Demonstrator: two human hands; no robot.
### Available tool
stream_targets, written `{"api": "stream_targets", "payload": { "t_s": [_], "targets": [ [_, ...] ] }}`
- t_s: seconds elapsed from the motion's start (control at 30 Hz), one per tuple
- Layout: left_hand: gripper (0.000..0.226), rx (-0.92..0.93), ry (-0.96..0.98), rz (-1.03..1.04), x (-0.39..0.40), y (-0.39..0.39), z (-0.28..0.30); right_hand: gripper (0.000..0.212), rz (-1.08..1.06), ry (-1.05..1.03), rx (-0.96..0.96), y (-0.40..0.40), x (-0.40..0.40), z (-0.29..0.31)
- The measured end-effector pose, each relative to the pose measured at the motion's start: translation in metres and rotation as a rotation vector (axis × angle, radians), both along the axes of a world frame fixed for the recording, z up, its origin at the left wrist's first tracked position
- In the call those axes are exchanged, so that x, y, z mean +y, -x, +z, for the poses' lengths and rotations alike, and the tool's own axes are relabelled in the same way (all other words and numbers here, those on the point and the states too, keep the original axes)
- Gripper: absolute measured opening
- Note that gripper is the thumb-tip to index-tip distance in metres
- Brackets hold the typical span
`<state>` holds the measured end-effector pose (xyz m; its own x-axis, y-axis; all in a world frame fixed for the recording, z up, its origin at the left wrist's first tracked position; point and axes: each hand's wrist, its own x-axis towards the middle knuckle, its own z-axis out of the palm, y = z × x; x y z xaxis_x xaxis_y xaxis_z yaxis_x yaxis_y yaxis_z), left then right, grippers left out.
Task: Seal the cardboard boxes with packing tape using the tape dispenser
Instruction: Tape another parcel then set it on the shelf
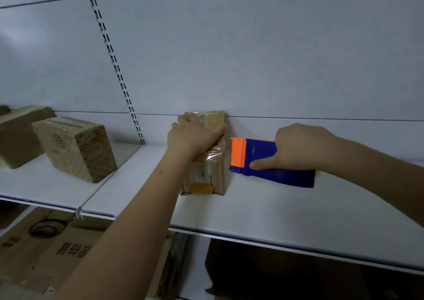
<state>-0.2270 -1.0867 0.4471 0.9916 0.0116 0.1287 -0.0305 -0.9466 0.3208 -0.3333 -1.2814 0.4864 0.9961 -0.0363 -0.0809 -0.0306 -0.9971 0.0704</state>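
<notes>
A narrow cardboard box point(212, 173), wrapped in glossy clear tape with a label on top, stands on the white shelf point(252, 208) against the back panel. My left hand point(195, 134) grips its far top end, fingers curled over it. Just right of the box, my right hand point(300, 146) holds the blue tape dispenser point(275, 169) with its orange front end point(238, 153) close to the box's side. My thumb presses on the dispenser's blue side. Whether the dispenser touches the box is unclear.
A patterned cardboard box point(78, 148) and a plain brown box point(18, 134) sit on the shelf to the left. A slotted upright point(114, 61) runs up the back panel. Printed cartons point(57, 249) and a dark box point(275, 274) lie below the shelf.
</notes>
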Motion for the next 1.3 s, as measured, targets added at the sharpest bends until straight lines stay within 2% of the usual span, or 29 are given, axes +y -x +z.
{"api": "stream_targets", "payload": {
  "t_s": [0.17,0.37,0.57,0.8,1.0,1.07,1.2,1.3],
  "targets": [
    [0.103,-0.105,0.016,0.019,0.001,0.003,-0.007,0.067,0.051,0.098,-0.093,-0.005,0.016,0.006],
    [0.103,-0.114,0.022,0.028,0.001,0.004,-0.006,0.065,0.057,0.153,-0.129,-0.003,0.018,0.009],
    [0.101,-0.121,-0.003,0.0,0.002,0.011,-0.005,0.075,-0.016,0.028,0.01,0.017,-0.02,0.011],
    [0.098,-0.104,-0.065,-0.039,0.006,0.012,-0.003,0.085,-0.01,-0.146,0.077,0.027,-0.048,0.002],
    [0.093,-0.115,-0.111,-0.054,0.008,0.009,-0.007,0.081,-0.015,-0.201,0.121,0.032,-0.067,0.0],
    [0.095,-0.104,-0.113,-0.054,0.008,0.008,-0.008,0.083,-0.043,-0.15,0.068,0.03,-0.063,-0.003],
    [0.101,-0.104,-0.13,-0.043,0.009,0.005,-0.01,0.072,-0.06,0.12,-0.212,0.011,-0.031,-0.019],
    [0.099,-0.106,-0.146,-0.044,0.007,0.005,-0.012,0.066,-0.013,0.103,-0.252,-0.011,-0.002,-0.025]
  ]
}}
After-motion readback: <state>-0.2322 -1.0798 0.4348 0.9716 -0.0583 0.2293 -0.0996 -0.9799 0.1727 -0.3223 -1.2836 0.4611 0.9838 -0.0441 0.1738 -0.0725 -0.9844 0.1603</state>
